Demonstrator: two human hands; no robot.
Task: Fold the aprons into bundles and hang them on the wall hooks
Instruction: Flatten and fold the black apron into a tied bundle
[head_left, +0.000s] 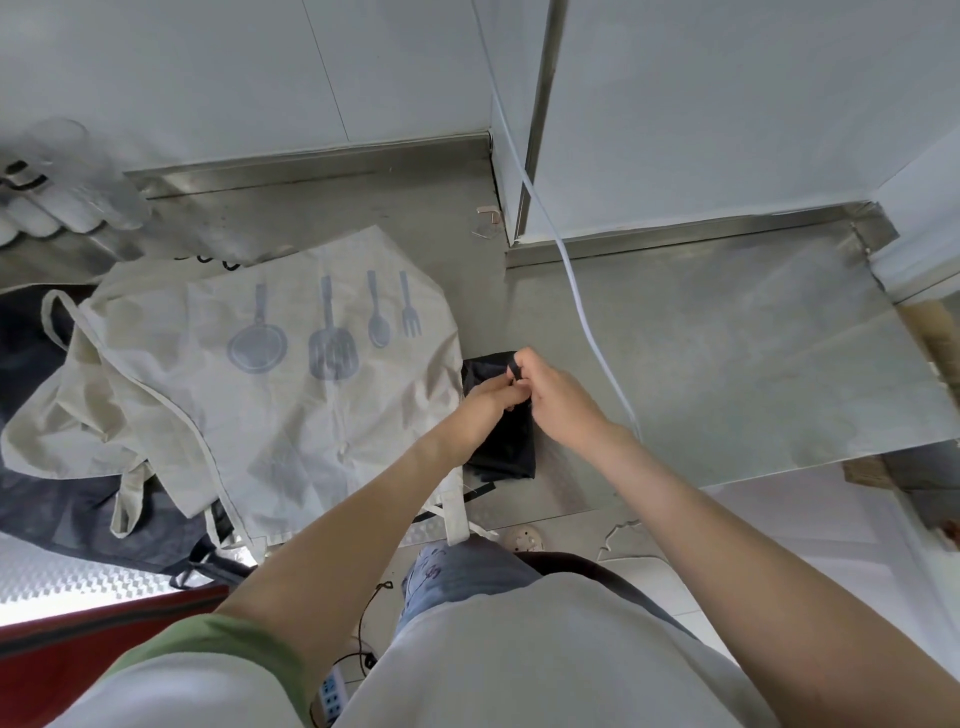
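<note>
Right at the centre, the left hand (491, 397) and the right hand (553, 395) meet with curled fingers, both pinching a thin black strap (513, 368). Under them the black apron bundle (506, 441), a smooth dark rectangle, lies on the brushed steel counter (727, 364). Touching its left edge, a creased cream apron (291, 405) printed with grey utensils sprawls over a dark grey apron (78, 509).

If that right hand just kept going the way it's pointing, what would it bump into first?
The right hand points up and left, where it touches the left hand over the black bundle. Past those, probably the cream apron, though depth is unclear.
</note>
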